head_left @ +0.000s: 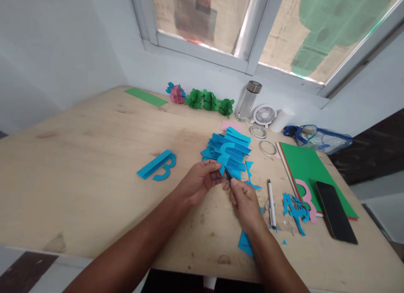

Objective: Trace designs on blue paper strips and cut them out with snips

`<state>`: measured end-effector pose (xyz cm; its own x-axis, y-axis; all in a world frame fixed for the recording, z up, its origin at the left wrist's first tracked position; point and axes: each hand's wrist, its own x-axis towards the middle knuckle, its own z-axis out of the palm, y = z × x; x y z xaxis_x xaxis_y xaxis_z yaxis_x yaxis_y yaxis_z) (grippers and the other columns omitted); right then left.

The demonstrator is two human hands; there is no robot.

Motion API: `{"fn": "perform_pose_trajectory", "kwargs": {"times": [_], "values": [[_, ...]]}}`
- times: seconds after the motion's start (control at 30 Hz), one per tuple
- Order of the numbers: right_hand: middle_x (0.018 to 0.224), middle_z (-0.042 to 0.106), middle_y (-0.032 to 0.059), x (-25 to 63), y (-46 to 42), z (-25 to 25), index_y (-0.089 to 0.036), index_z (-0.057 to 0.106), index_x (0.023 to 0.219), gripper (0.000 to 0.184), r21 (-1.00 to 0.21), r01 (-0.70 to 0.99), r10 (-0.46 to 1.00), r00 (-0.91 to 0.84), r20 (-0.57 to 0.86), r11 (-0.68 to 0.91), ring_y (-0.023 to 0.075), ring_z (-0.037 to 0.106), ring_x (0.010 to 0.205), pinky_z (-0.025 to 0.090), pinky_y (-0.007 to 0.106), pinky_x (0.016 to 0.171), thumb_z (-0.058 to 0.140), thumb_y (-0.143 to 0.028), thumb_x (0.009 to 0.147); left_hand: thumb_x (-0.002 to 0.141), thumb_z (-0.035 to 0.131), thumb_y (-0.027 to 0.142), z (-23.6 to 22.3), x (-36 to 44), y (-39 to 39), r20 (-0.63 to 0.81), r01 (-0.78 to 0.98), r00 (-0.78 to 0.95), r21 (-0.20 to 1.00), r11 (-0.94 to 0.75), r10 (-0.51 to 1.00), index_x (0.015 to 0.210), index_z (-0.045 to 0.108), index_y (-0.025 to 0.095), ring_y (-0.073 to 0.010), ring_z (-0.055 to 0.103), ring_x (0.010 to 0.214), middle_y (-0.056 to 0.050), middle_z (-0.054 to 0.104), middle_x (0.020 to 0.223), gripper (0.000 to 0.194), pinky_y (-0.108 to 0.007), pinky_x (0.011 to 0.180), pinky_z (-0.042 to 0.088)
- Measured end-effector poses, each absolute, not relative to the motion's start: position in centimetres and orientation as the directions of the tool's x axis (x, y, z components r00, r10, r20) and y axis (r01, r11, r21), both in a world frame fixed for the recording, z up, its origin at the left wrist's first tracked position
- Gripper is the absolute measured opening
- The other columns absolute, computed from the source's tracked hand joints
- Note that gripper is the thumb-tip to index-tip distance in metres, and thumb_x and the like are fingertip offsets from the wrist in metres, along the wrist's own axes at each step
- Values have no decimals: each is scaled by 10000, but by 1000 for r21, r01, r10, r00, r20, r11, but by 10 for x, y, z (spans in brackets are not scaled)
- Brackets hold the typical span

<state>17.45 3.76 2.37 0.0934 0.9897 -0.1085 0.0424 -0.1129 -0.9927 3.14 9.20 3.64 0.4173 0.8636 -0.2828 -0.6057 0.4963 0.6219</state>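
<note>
My left hand (204, 175) pinches a blue paper cutout (224, 157) with a curved edge, between thumb and fingers. My right hand (244, 198) is closed around small scissors (227, 174), whose dark blades meet the lower edge of that cutout; most of the handles are hidden by the fingers. Just behind both hands lies a heap of folded blue paper strips (235, 135). To the left, a folded blue paper piece (154, 164) rests beside a scalloped blue cutout (166, 169). Blue offcuts (249, 175) are near my right hand, and another blue scrap (245, 243) is partly under my right forearm.
On the right are a white pen (272, 204), blue scraps (296, 211), a phone (336, 213), a pink scalloped cutout (306, 196) and green sheets (311, 162). Along the back stand green paper ornaments (210, 100), a glass bottle (248, 101), a fan (264, 115) and tape rolls (267, 148).
</note>
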Motion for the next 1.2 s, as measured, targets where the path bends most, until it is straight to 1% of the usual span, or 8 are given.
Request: {"fn": "perform_pose_trajectory", "kwargs": {"times": [0.2,0.33,0.47,0.53,0.7,0.77,0.93,1.2], "values": [[443,314,-91,175,37,23,-163,633,677,567,-993,42,990,95,-104,-108,74,236,428,153,248,439,569,-716,783,726,770,227,35,32,93,-256,-606,439,623,494,861,777,637,150,-151,650,677,-32,698,754,162,-292,716,548],[455,320,-86,176,37,24,-160,638,679,566,-993,82,992,101,-78,-86,76,252,443,174,246,449,564,-709,794,717,777,220,36,33,92,-275,-610,410,626,486,870,798,642,149,-142,643,670,-28,701,765,172,-289,716,542],[451,324,-84,175,38,26,-159,635,664,580,-993,81,991,107,-78,-86,75,265,442,191,240,450,569,-723,780,697,794,217,37,33,91,-273,-610,378,645,460,885,783,637,151,-138,637,668,-20,696,753,191,-283,708,536],[442,326,-88,175,38,27,-161,634,669,574,-993,39,989,105,-107,-112,71,261,432,183,235,440,592,-726,762,680,810,218,37,34,91,-256,-610,358,664,432,898,767,631,151,-135,633,668,-14,691,740,210,-280,709,534],[423,333,-112,175,37,26,-163,627,734,554,-945,-175,959,6,-283,-278,47,181,390,109,223,405,666,-715,710,695,808,247,38,33,91,-220,-592,378,690,417,900,750,621,154,-140,625,653,-16,682,720,216,-286,693,524],[422,335,-115,175,37,26,-162,625,738,549,-931,-211,953,-23,-301,-299,42,179,388,110,216,403,679,-707,709,707,801,260,38,33,91,-214,-585,394,692,423,894,757,624,154,-146,624,652,-25,687,735,212,-297,694,525],[412,343,-109,174,37,25,-164,619,708,569,-958,-153,967,46,-252,-242,42,205,377,113,217,396,673,-730,692,688,818,270,37,33,91,-214,-586,396,689,425,893,754,625,154,-149,629,677,-25,689,745,234,-298,711,527],[425,339,-94,174,38,23,-170,627,690,543,-993,-22,987,110,-120,-118,71,252,410,168,238,423,609,-706,773,658,849,267,38,36,86,-189,-581,379,714,391,906,694,616,155,-129,607,657,0,663,694,261,-279,704,509]]}}
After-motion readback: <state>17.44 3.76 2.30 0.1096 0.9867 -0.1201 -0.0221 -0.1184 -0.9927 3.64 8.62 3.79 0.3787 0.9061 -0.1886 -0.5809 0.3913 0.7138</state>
